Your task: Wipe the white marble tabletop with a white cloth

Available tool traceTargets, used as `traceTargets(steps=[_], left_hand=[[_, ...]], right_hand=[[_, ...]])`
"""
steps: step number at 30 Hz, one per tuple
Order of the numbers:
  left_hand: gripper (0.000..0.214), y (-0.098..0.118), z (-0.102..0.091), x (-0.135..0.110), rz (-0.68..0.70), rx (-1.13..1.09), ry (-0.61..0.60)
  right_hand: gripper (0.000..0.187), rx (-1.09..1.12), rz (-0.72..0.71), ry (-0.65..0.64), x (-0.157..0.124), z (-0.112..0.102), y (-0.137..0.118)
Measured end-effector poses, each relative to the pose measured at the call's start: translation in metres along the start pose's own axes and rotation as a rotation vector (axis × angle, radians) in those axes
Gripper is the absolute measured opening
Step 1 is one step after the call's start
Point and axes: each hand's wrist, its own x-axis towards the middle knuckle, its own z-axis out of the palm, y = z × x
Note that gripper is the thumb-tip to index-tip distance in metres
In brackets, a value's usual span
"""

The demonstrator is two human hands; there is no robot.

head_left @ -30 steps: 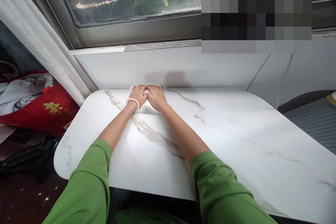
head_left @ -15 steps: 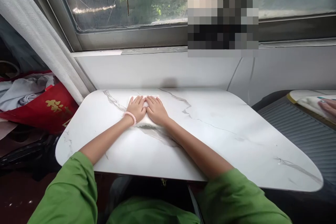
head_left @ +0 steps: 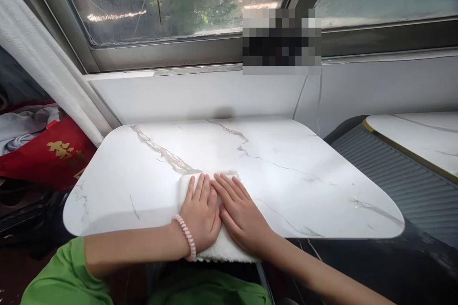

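A folded white cloth lies on the marble-patterned white tabletop, with its fluffy lower edge at the table's front edge. My left hand, with a pink coiled band around the wrist, rests flat on the cloth's left part, fingers stretched forward. Beside it, my right hand lies flat on the right part of the cloth, its fingers also stretched out. The two hands touch or nearly touch in the middle. Neither is wrapped around the cloth; both press on it from above.
Behind the table are a white wall and a metal-framed window. A red bag with cloth items stands at the left near a pale curtain. Another marble-patterned surface and a grey ribbed panel are at the right.
Both hands and the cloth have moved from the table's back half toward me, to the front edge. The other person's hand and white cloth at the far right are out of view.
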Motion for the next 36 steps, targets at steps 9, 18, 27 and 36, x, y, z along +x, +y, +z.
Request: traceTargets(steps=[9, 18, 27, 36], left_hand=[[0.055, -0.031, 0.013, 0.05, 0.024, -0.048, -0.046], [0.049, -0.106, 0.042, 0.188, -0.026, -0.048, -0.075], [0.04, -0.127, 0.058, 0.232, -0.1, -0.075, -0.001], [0.05, -0.102, 0.048, 0.207, -0.064, -0.078, -0.088]], right_hand=[[0.055, 0.065, 0.143, -0.023, 0.042, 0.005, 0.029], [0.048, 0.002, 0.189, 0.039, 0.159, 0.025, 0.131], [0.048, -0.031, 0.169, 0.038, 0.197, 0.029, 0.17], [0.054, -0.042, 0.22, 0.037, 0.159, 0.025, 0.152]])
